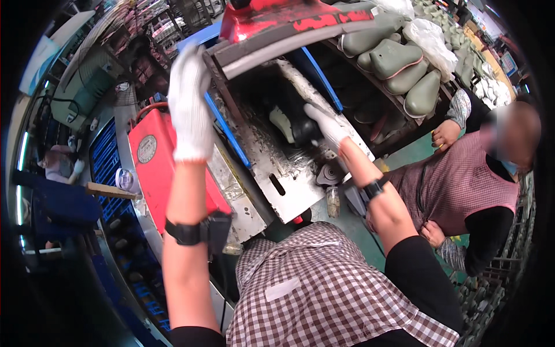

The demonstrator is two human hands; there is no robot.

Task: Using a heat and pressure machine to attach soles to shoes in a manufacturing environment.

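My left hand (189,107), in a white knit glove, is raised beside the left end of the machine's raised metal frame (215,65). Its fingers stretch upward, tips blurred; I see nothing held, and cannot tell whether they touch the frame. My right hand (328,124), gloved alike, points its extended fingers at a dark shoe-shaped piece (300,122) in the machine's bed. Whether the fingertips touch this piece is unclear. Against its left side lies a pale green sole-shaped part (282,124). The worn white metal plate (289,199) of the bed reaches toward me.
Above the bed hangs a red machine head (254,26). Blue rails (231,136) run along the bed, with a red box (153,153) to the left. Green shoes (396,61) fill a rack at upper right. A person (457,173) in a pink checked apron is close on the right.
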